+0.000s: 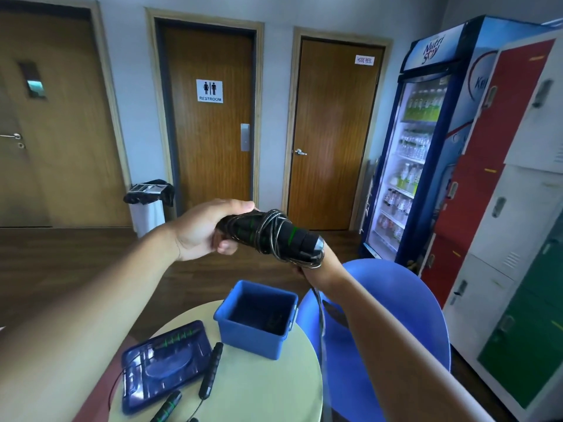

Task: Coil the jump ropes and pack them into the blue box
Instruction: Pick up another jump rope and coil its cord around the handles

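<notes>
Setting: round pale-green table [274, 391] facing three wooden doors.
Jump rope [274, 236]: handles bundled, cord wound round them, held above blue box [259, 333].
Left hand [204, 229]: clenched on handle ends.
Right hand [316, 269]: mostly hidden under the bundle, touching the cord; closure unclear.
Blue box: open, on table, beside lid [164, 363].
Second rope handles [211, 370]: on table.

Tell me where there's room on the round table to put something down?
Bare tabletop shows on the round table in front of the blue box and right of the loose black handles. The left side is crowded: the blue lid and the handles fill it. The box looks nearly empty, something dark at its bottom.
</notes>
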